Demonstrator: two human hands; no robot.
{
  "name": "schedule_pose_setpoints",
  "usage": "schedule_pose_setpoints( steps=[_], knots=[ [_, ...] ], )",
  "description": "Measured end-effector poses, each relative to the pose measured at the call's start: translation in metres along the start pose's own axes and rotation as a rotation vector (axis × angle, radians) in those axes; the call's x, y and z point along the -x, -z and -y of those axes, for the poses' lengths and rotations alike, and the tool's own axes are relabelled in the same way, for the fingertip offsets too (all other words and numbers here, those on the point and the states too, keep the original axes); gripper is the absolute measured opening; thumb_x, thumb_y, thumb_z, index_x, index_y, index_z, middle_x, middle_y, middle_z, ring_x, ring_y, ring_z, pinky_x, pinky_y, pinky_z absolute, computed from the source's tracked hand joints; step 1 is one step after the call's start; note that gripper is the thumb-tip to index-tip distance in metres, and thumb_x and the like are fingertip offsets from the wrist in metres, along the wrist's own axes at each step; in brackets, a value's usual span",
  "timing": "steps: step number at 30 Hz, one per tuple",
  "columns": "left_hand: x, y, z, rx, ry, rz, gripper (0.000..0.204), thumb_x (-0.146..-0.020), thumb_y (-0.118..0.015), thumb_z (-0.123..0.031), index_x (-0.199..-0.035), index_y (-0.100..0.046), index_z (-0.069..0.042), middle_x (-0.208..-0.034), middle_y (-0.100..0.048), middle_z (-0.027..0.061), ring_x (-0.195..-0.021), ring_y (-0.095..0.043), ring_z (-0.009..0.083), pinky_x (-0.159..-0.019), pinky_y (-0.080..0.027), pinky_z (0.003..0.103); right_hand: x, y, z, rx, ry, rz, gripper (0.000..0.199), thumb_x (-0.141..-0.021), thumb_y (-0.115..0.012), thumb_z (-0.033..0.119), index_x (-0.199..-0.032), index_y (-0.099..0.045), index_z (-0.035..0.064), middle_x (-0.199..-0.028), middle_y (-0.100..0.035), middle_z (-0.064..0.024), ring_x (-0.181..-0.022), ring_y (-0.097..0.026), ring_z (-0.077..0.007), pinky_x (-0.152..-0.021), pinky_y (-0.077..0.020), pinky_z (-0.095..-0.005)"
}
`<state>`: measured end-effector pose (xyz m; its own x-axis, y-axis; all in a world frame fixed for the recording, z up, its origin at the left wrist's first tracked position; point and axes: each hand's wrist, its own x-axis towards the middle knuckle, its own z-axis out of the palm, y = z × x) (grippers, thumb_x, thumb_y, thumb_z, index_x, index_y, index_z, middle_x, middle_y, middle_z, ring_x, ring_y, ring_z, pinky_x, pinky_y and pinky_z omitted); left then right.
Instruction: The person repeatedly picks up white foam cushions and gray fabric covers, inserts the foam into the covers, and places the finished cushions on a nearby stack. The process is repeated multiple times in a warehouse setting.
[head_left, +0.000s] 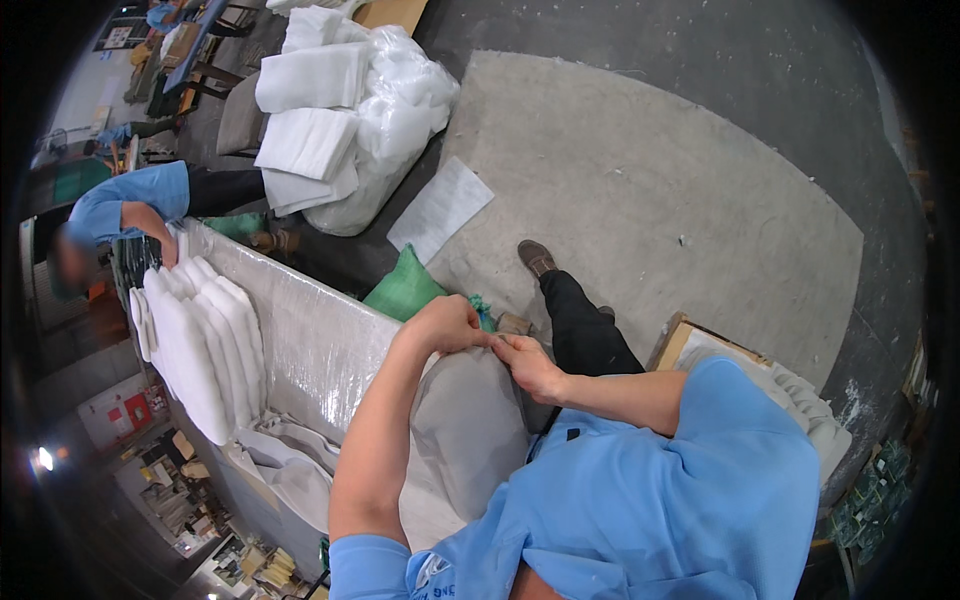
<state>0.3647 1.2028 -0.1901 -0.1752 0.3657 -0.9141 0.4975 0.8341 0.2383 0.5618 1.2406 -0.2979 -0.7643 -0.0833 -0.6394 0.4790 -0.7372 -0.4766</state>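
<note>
A stuffed grey fabric cushion stands against the front of my body, beside a long surface wrapped in clear film. At the cushion's far upper edge, my left hand pinches the fabric with its fingers pressed together. My right hand meets it there, thumb and fingers closed on the same edge. The two sets of fingertips almost touch. Whether a seam or a zip lies between them is too small to make out. Loose grey fabric pieces lie on the wrapped surface to the left.
White padded pieces stand at the far left, where a co-worker in a blue shirt reaches down. Folded white batting lies on a plastic bag. A green sack sits beyond my hands. Grey cushions lie at right.
</note>
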Motion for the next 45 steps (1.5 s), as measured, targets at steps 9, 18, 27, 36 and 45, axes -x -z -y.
schedule_pose_setpoints(
  steps=[9, 18, 27, 36, 45],
  knots=[
    [0.001, 0.028, 0.025, 0.214, 0.041, 0.025, 0.031, -0.088, -0.078, -0.028, -0.081, -0.073, 0.002, -0.067, -0.065, 0.0062, -0.056, -0.061, 0.0152, -0.052, -0.050, 0.033, -0.026, -0.026, 0.012, -0.073, 0.004, -0.007, 0.033, -0.113, -0.050, 0.032, -0.102, -0.069, 0.0067, -0.089, -0.061, 0.0043, -0.082, -0.050, -0.0071, -0.075, -0.0436, -0.0282],
    [-0.013, 0.041, 0.050, 0.253, -0.007, 0.004, 0.028, -0.090, -0.074, -0.024, -0.094, -0.078, 0.003, -0.073, -0.070, 0.0110, -0.058, -0.064, 0.0195, -0.055, -0.055, 0.037, -0.047, -0.033, 0.023, -0.040, -0.042, -0.037, 0.032, -0.113, -0.050, 0.030, -0.098, -0.067, 0.0074, -0.086, -0.059, 0.0057, -0.080, -0.049, -0.0067, -0.073, -0.0430, -0.0282],
    [-0.030, 0.043, 0.047, 0.327, -0.044, 0.222, 0.024, -0.089, -0.077, -0.029, -0.083, -0.075, -0.006, -0.065, -0.063, 0.0012, -0.054, -0.054, 0.0106, -0.047, -0.042, 0.031, -0.039, -0.017, 0.029, -0.004, 0.038, 0.003, 0.034, -0.113, -0.048, 0.030, -0.093, -0.066, 0.0086, -0.084, -0.058, 0.0060, -0.079, -0.047, -0.0062, -0.071, -0.0419, -0.0274],
    [-0.069, -0.032, 0.081, 1.309, -0.065, -0.050, 0.017, -0.091, -0.076, -0.017, -0.080, -0.068, -0.008, -0.072, -0.065, -0.0011, -0.060, -0.056, 0.0082, -0.054, -0.044, 0.026, -0.063, -0.018, 0.029, -0.097, -0.058, -0.172, 0.034, -0.113, -0.046, 0.030, -0.101, -0.067, 0.0073, -0.095, -0.070, -0.0016, -0.086, -0.061, -0.0110, -0.082, -0.0488, -0.0294],
    [-0.088, -0.059, 0.094, 1.545, -0.054, -0.379, 0.017, -0.091, -0.074, -0.015, -0.079, -0.071, -0.003, -0.074, -0.069, 0.0006, -0.063, -0.059, 0.0080, -0.057, -0.047, 0.027, -0.100, -0.019, 0.042, 0.022, -0.221, -0.313, 0.030, -0.112, -0.048, 0.030, -0.098, -0.064, 0.0085, -0.093, -0.067, -0.0053, -0.085, -0.062, -0.0160, -0.081, -0.0505, -0.0359]
  ],
)
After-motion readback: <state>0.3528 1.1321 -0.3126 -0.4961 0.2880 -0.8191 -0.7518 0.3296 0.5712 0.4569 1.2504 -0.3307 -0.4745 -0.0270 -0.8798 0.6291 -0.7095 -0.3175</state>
